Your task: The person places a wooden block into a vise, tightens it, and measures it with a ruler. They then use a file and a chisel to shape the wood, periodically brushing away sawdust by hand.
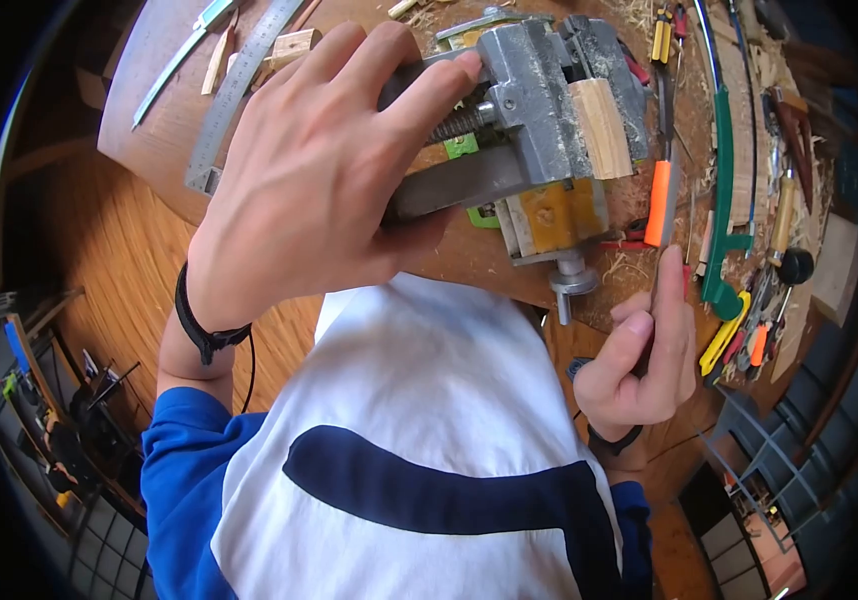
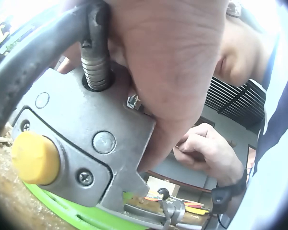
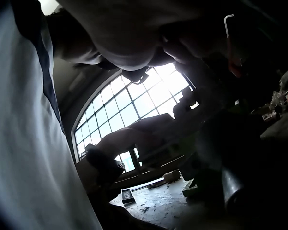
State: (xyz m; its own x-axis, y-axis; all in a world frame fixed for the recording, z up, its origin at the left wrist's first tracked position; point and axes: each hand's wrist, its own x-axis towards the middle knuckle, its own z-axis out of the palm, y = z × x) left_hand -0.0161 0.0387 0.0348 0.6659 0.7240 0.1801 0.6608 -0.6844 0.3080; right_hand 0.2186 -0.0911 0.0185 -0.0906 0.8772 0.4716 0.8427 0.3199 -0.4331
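A grey bench vise (image 1: 529, 95) holds a pale wood piece (image 1: 601, 130) in its jaws, with shavings on the metal. My left hand (image 1: 304, 170) grips the vise body from behind, its index fingertip on the metal and its thumb partly hidden below. In the left wrist view my palm (image 2: 168, 52) lies close against the vise (image 2: 86, 129), beside the threaded screw. My right hand (image 1: 644, 365) is off to the right, low beside the table edge, thumb and fingers pinching a thin dark piece that I cannot identify. The right wrist view is very dark.
An orange-and-grey handled tool (image 1: 660, 200) lies just beyond my right hand. Further right are a green saw frame (image 1: 723, 190), a yellow cutter (image 1: 726, 335) and loose shavings. A metal ruler (image 1: 234, 105) and wood scraps lie at the left.
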